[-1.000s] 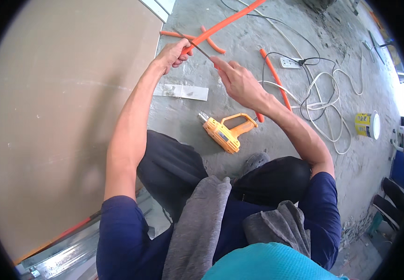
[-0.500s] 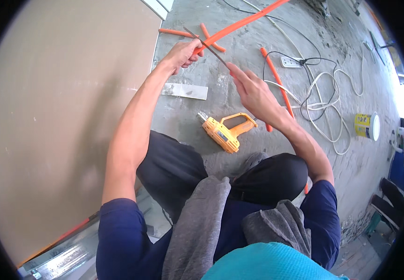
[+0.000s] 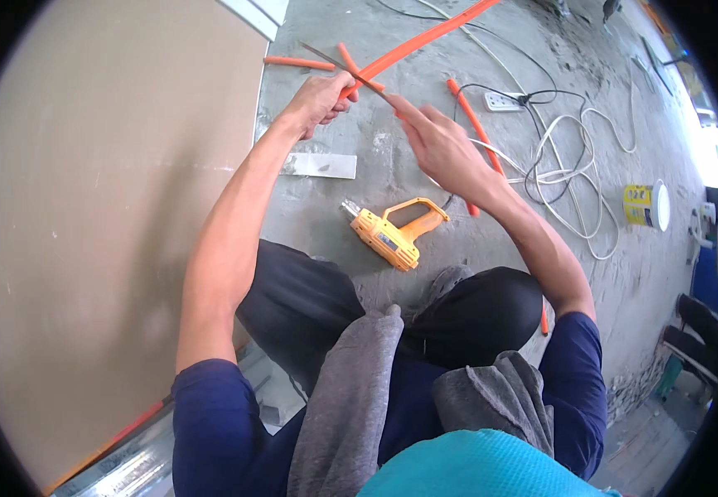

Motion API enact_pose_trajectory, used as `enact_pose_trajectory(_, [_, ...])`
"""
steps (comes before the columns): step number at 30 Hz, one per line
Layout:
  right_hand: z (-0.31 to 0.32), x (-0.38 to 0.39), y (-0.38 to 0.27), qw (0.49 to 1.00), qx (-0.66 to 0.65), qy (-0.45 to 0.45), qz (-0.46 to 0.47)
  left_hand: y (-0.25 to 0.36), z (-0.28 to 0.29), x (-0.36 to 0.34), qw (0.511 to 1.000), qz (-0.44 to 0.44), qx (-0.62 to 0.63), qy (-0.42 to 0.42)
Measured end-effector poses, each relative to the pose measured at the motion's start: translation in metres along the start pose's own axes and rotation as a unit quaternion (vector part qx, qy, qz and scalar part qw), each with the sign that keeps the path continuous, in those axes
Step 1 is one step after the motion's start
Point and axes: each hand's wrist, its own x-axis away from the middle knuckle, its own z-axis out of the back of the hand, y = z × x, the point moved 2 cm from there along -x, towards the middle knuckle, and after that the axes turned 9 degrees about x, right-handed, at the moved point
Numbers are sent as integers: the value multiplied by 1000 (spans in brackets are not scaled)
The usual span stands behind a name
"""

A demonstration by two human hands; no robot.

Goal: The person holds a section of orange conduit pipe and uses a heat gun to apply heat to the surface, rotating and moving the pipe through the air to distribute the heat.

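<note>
My left hand (image 3: 320, 101) is closed round the near end of a long orange pipe (image 3: 425, 43), which slants up to the far right. A thin dark saw blade (image 3: 365, 84) lies across the pipe just beside my left fingers. My right hand (image 3: 437, 142) grips the blade's near end, with its index finger stretched along it; the grip itself is partly hidden. The blade's free tip sticks out past the pipe to the far left. Below my hands, a yellow heat gun (image 3: 394, 236) rests on the floor in front of my knees.
Short orange pipe pieces (image 3: 301, 63) lie beyond my left hand, and another orange pipe (image 3: 476, 120) lies right of my hands. A white power strip (image 3: 504, 101), tangled cables (image 3: 574, 174) and a yellow-white bucket (image 3: 645, 206) are to the right. A large beige board (image 3: 110, 182) fills the left.
My right hand has pushed the blade slightly across the pipe, so its tip reaches farther to the far left. My left hand keeps its hold. The whole view has shifted a little.
</note>
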Motion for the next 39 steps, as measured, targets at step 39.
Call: enact_pose_trajectory(39, [0, -9, -9, 999, 36, 3, 22, -1, 23, -6, 951, -165, -223, 135])
